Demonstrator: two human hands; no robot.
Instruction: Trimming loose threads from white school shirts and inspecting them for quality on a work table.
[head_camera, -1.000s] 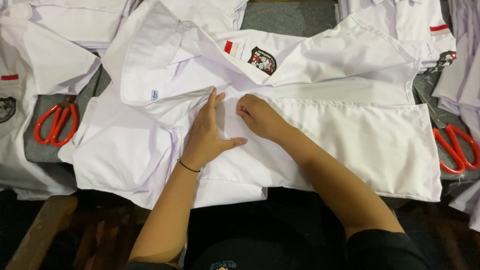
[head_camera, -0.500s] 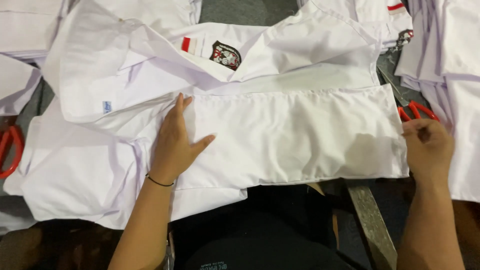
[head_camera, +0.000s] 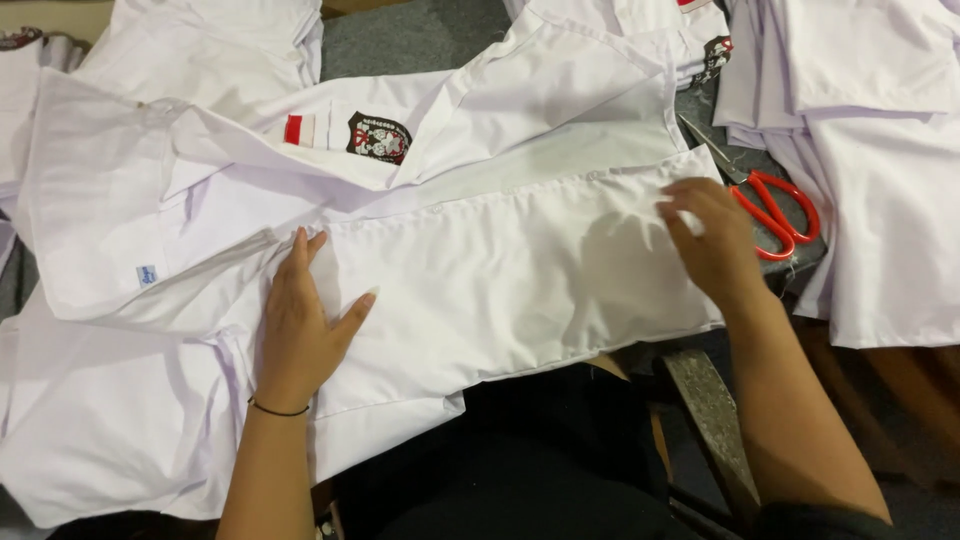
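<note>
One white shirt (head_camera: 500, 270) lies spread across the middle of the grey table (head_camera: 400, 40), folded so that a long flat panel runs from left to right along the near edge, part of it hanging over that edge toward the person. Two hands work on it. The left hand (head_camera: 300, 325) lies flat and open on the left part of the panel, palm down, fingers together and thumb spread out; it presses the cloth and clasps nothing. A thin black band (head_camera: 278, 410) circles that wrist. The right hand (head_camera: 710, 240) rests on the right end of the panel, fingers bent down onto the cloth at its upper corner; whether they pinch the fabric or only press it cannot be told.

The shirt carries three small marks: one red and white patch (head_camera: 299, 129), one dark badge (head_camera: 378, 137) just beside it, and one small blue tag (head_camera: 147, 274) near the left side.

One pair of scissors with red handles (head_camera: 770, 210) lies on the table just right of the right hand, blades shut and pointing to the far edge, not touched by it. More white shirts lie around: a stack (head_camera: 850, 60) at the far right corner and another heap (head_camera: 200, 40) at the far left corner. Their number cannot be counted.
</note>
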